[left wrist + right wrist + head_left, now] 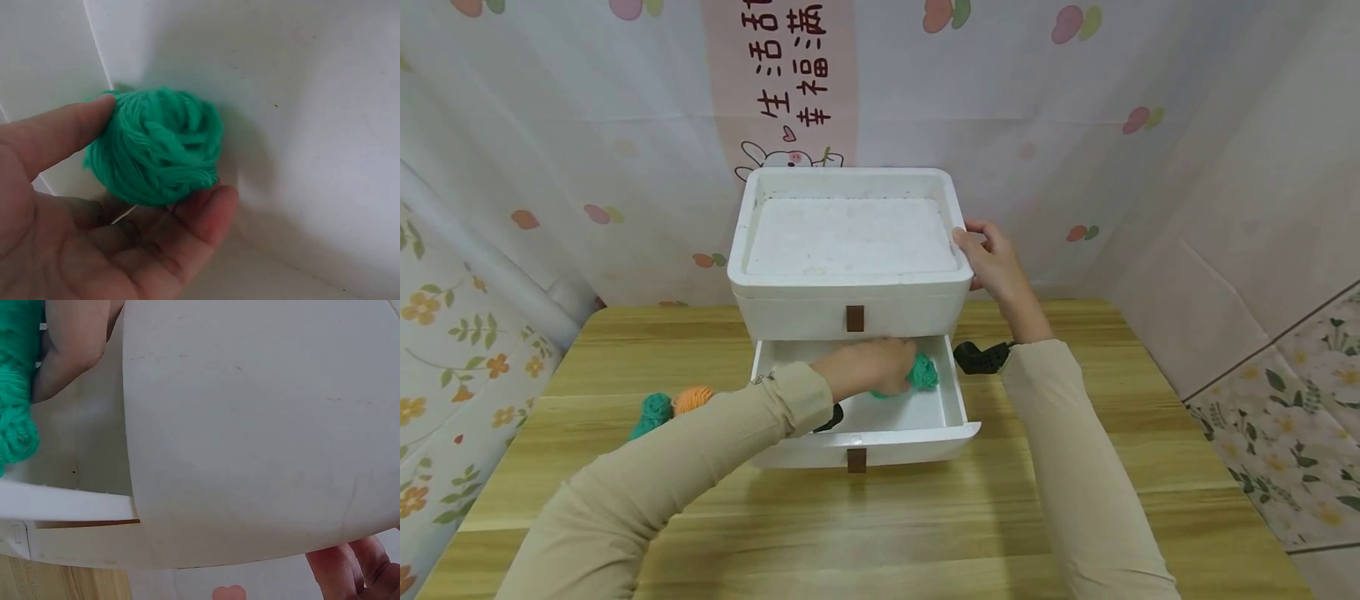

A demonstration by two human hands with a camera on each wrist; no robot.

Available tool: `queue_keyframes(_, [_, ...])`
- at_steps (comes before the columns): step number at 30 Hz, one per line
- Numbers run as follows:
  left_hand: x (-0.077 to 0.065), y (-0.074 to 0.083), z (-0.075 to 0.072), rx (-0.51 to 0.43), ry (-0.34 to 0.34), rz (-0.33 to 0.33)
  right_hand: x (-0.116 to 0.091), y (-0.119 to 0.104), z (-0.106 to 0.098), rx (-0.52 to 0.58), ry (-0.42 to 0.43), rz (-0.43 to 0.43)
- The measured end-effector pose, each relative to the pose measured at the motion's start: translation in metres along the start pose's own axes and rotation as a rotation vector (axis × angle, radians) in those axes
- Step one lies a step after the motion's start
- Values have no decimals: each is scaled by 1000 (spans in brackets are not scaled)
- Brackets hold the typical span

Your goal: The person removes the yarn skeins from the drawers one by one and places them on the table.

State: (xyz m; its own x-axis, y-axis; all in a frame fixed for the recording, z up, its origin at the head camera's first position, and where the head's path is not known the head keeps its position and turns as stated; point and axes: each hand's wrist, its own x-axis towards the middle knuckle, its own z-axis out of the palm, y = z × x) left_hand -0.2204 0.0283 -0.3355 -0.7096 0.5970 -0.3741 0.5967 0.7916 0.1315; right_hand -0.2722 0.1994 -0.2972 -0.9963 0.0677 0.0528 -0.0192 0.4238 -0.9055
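My left hand is inside the pulled-out lower drawer of a white drawer box. Thumb and fingers hold a green yarn ball from either side in the left wrist view. In the head view, green yarn shows at the right of this hand, and a little more green shows beneath it; whether these are one ball cannot be told. My right hand grips the box's upper right edge, thumb on the rim. Its fingertips appear at the box's edge in the right wrist view.
On the wooden table, a green yarn ball and an orange one lie left of the box, partly behind my left sleeve. Black wrist devices sit by both cuffs. A patterned curtain hangs behind.
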Motion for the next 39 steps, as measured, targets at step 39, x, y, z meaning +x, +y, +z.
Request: queue_keyframes(39, [-79,-27,-40,-317,257,107,-2,-1,-1,-25,-20,7])
